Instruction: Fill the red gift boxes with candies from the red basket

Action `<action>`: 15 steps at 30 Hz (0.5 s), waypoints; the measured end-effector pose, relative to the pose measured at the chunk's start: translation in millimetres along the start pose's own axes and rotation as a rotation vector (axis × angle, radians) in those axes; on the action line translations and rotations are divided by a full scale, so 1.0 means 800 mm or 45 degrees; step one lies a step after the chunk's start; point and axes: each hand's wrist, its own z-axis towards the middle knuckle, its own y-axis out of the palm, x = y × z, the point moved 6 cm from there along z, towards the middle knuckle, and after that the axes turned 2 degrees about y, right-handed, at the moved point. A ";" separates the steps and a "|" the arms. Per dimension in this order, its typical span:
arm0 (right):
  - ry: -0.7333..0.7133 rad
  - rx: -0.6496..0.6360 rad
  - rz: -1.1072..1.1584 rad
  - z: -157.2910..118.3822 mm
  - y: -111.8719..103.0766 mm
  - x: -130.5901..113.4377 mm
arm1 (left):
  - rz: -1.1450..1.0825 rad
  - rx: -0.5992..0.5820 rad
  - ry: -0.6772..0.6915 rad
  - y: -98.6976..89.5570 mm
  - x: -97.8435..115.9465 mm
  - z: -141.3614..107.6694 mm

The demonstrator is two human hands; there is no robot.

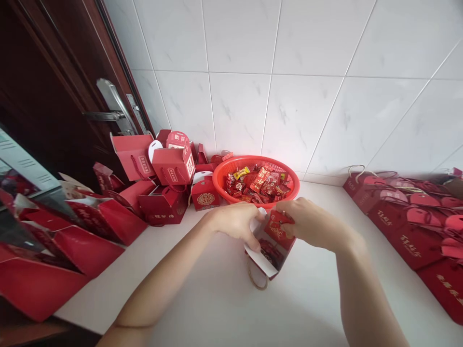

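A small red gift box (261, 256) with a white inner flap and a rope handle stands open on the white tabletop. My left hand (238, 220) is closed on its left edge, thumb over the flap. My right hand (311, 225) is at the box's right side, fingers closed on a red packet with gold print (275, 225) at the opening. Dark red wrapped pieces (269, 251) show inside the box. Just behind stands a red plastic basket (292, 192) holding wrapped candies (258, 182), one of them yellow. My right fingers partly cover the packet.
Several folded red gift boxes (166, 205) are stacked at the back left, and open ones (87, 246) line the left edge. Rows of closed red boxes (401, 231) with handles fill the right side. A tiled wall (307, 43) and a dark door (65, 58) border the table.
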 end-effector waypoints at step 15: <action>-0.004 -0.132 -0.171 0.017 0.024 -0.004 | 0.072 -0.080 -0.010 0.000 -0.009 0.007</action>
